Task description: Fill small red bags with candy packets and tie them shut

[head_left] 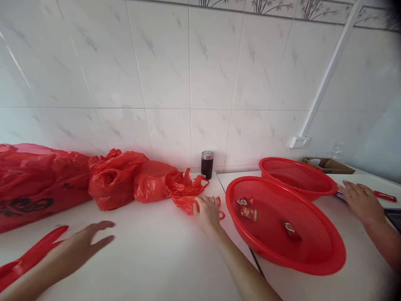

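Note:
My right hand has its fingers closed on the loose end of a red plastic bag, which lies against the row of bags by the wall. My left hand is over the table at the left, thumb and fingers apart, with nothing in it. Close beside its wrist lies a flat red plastic bag. To the right of my right hand stands a red mesh basket with several small wrapped packets in it.
Another full red bag and a large red bag line the wall. A dark flask stands behind my right hand. A second red basket and a cardboard box are at right, near another person's hand.

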The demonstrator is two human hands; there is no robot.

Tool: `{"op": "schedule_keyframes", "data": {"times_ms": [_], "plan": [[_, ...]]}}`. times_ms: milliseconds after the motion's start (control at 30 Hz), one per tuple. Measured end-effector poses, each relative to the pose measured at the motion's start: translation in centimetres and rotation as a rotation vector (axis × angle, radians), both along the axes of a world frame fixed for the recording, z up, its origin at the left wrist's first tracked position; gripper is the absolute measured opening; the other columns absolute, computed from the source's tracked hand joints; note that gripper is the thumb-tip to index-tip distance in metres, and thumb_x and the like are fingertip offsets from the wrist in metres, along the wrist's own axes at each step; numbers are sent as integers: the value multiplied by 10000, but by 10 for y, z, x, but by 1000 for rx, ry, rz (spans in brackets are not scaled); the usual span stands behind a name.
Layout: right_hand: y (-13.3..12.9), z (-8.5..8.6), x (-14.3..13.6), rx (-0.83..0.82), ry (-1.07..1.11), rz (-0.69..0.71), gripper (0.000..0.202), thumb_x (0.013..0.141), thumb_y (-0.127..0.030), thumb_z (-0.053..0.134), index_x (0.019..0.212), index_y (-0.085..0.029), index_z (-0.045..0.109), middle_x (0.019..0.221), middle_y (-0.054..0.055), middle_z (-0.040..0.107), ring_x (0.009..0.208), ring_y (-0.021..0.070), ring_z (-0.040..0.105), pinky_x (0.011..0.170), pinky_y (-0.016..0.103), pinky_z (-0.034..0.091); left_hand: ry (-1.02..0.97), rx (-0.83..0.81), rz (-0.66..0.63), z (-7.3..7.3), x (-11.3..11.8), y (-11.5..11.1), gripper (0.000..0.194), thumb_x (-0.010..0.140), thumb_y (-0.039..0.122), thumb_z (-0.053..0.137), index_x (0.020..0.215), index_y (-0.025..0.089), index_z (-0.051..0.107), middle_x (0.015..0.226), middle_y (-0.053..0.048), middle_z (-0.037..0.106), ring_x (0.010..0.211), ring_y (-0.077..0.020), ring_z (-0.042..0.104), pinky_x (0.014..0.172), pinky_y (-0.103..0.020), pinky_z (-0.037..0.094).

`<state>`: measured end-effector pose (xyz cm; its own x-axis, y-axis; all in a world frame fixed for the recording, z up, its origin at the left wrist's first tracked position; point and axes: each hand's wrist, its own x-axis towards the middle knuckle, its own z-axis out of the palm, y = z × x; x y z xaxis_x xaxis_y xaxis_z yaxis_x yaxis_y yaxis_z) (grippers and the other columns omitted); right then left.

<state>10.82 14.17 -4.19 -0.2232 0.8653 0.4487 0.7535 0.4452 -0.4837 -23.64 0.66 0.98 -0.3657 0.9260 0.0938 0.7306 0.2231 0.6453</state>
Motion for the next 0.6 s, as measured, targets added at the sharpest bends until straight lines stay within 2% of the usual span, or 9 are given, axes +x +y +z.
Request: {"op": "schedule_keyframes", "data": {"times_ms": [100,167,233,300,400,467,600], "plan": [[-43,2,6,-115,251,109,269,892,-213,458,1091,-209,639,1074,64,667,966,188,613,888,327,446,-171,-332,-285,-11,83,21,491,686,612,635,1040,276,690,1058,-55,714,907,-269,644,790,-337,469],[-66,-2,10,-266,496,204,289,878,-205,470,1120,-211,629,1104,59,664,966,174,624,832,289,483,-348,-560,-403,-20,129,32,544,719,669,568,1071,267,669,1036,-84,709,900,-273,647,746,-349,488],[-80,-10,13,-391,650,288,306,864,-189,476,1126,-216,630,1082,49,674,947,167,636,819,281,498,-468,-628,-468,-26,163,40,540,726,659,576,1051,236,659,1055,-103,692,925,-274,641,743,-358,496],[-87,-19,17,-436,727,314,282,851,-181,491,1089,-208,640,1030,46,682,915,169,642,808,287,505,-554,-553,-499,-30,185,46,491,726,607,622,1010,208,650,1047,-100,684,954,-269,632,776,-361,493],[-85,-25,28,-415,851,237,194,872,-261,517,1018,-187,621,913,36,673,812,175,643,712,299,524,-765,-374,-474,-34,195,44,400,750,539,647,952,193,637,959,-65,687,946,-243,633,833,-357,480],[-82,-23,38,-403,910,193,223,921,-335,472,1028,-189,603,892,21,656,782,176,638,666,315,531,-922,-259,-351,-41,188,33,345,756,525,653,846,194,616,847,-22,663,856,-203,632,813,-332,487],[-80,-7,50,-396,921,194,245,949,-354,502,1136,-221,589,1133,59,609,954,181,608,786,358,535,-1097,-101,-86,-64,155,2,338,720,484,711,682,194,540,633,49,522,678,-130,557,776,-288,507]]}}
